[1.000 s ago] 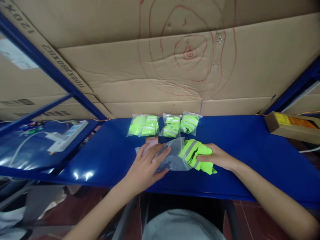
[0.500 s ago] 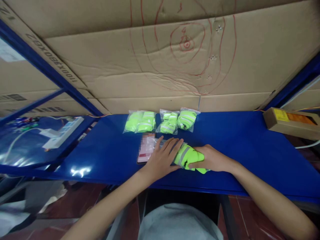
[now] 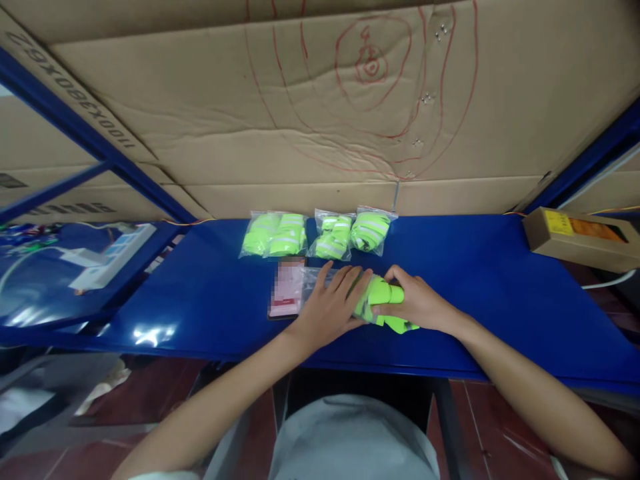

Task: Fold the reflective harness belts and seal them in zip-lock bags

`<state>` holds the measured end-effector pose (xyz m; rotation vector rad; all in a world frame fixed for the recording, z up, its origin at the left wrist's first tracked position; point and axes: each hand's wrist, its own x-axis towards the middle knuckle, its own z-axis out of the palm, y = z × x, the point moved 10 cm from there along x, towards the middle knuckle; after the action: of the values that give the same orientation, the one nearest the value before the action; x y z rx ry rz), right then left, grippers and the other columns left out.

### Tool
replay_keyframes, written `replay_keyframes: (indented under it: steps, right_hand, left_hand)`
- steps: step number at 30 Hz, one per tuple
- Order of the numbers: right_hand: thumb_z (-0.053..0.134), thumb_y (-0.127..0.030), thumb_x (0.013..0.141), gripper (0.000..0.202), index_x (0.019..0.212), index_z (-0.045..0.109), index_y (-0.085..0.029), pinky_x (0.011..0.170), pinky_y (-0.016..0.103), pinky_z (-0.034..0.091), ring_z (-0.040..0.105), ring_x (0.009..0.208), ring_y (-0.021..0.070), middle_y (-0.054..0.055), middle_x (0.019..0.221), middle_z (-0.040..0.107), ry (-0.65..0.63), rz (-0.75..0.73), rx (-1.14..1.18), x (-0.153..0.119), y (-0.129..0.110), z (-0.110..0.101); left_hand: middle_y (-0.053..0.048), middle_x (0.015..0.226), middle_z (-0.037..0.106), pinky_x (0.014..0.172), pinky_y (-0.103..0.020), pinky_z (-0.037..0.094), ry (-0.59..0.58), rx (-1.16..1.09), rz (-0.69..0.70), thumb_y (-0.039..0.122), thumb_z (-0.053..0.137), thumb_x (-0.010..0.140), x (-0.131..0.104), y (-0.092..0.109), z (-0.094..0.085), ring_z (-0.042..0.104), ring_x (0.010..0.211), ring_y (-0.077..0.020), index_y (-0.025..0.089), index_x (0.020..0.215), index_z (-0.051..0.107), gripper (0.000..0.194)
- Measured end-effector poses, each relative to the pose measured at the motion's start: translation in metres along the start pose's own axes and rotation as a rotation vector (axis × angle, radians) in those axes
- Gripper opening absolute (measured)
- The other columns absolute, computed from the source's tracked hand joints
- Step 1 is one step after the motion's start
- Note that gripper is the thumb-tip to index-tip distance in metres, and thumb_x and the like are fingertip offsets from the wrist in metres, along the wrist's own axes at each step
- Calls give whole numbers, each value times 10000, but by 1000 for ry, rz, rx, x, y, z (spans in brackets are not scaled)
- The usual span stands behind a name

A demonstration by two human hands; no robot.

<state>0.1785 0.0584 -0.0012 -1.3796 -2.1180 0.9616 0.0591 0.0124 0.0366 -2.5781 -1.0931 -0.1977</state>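
My right hand [image 3: 423,303] grips the right end of a folded neon-yellow fabric bundle [image 3: 387,293] with grey reflective strips, thumb and fingers pinching it. The bundle lies partly inside a clear plastic bag [image 3: 313,277], its right end sticking out. Across that bag lies my left hand [image 3: 330,300], its fingers over the top and its thumb on the near side, holding the plastic around the fabric. Just left of the bag rests a phone [image 3: 287,290] with a lit, partly blurred screen. The bag's closed end overlaps the phone's right edge.
Several clear bags of neon-yellow fabric [image 3: 330,237] stand in a row at the back of the blue table [image 3: 200,293]. A cardboard box [image 3: 575,240] sits at the right end. A white power strip [image 3: 115,257] lies on the left. Behind rises a cardboard wall [image 3: 200,133].
The right hand has pushed the fabric slightly and changed its grip, its fingers now more bent over the end. The left hand stays on the bag. The whole view has shifted slightly.
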Motion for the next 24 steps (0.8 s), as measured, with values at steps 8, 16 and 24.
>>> replay_keyframes:
  steps: [8,16,24]
  right_hand:
    - [793,-559,723,446,813,545,-200,583,219,372,458,670,110,-54,717,542,71,-9,170,10,17,-24]
    - [789,-447,693,366,839,559,-203,649,258,386,513,709,143,-36,768,604,191,42,89,17,35,-33]
    - [854,-521,667,479,869,570,-192,623,248,419,512,707,136,-33,785,568,45,80,387,22,40,-34]
  left_hand:
    - [-199,1445,549,1194,-524,297,29,-95,125,704,687,796,39,9,8,484,1355,-326,27,1480,397,1005]
    - [-194,1373,594,1158,-508,308,96,-232,62,707,606,860,62,20,7,542,1283,-337,88,1426,461,851]
    - [-208,1550,452,1220,-499,197,65,-235,169,630,791,751,61,-5,11,399,1450,-338,83,1556,260,1109]
